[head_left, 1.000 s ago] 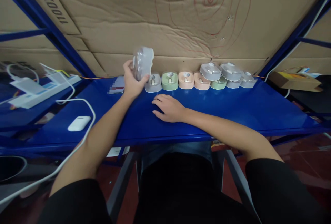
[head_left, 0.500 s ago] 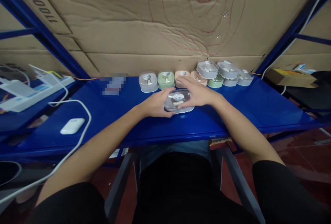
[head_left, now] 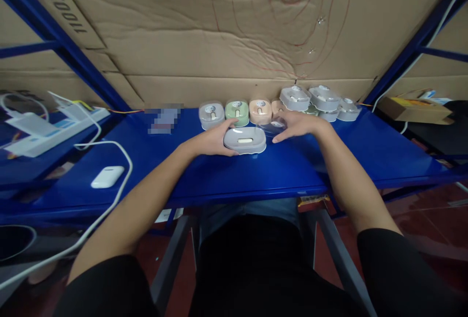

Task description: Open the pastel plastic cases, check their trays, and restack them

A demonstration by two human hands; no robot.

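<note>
A grey oval plastic box (head_left: 252, 142) with a small cream-white oblong piece in its middle is in front of me, just over the blue table. My left hand (head_left: 212, 139) is closed around the box's left end, thumb at the far side and fingers at the near side. Off to the right, my right hand (head_left: 302, 124) grips a clear plastic lid (head_left: 268, 126) with a round white label, apart from the box. Behind my hands stand lidded boxes in grey (head_left: 211, 115), green (head_left: 237, 113) and peach (head_left: 260, 112).
More grey boxes (head_left: 323, 97) are stacked two high at the back right, against the cardboard wall (head_left: 175, 39). A white earbud case (head_left: 107, 177) and a white cable (head_left: 126, 153) lie left on the blue table (head_left: 204, 180). Power strips (head_left: 54, 131) stand further left.
The clear lid has come off the grey box and moved right with my right hand. My left hand keeps hold of the box, which has shifted slightly left.
</note>
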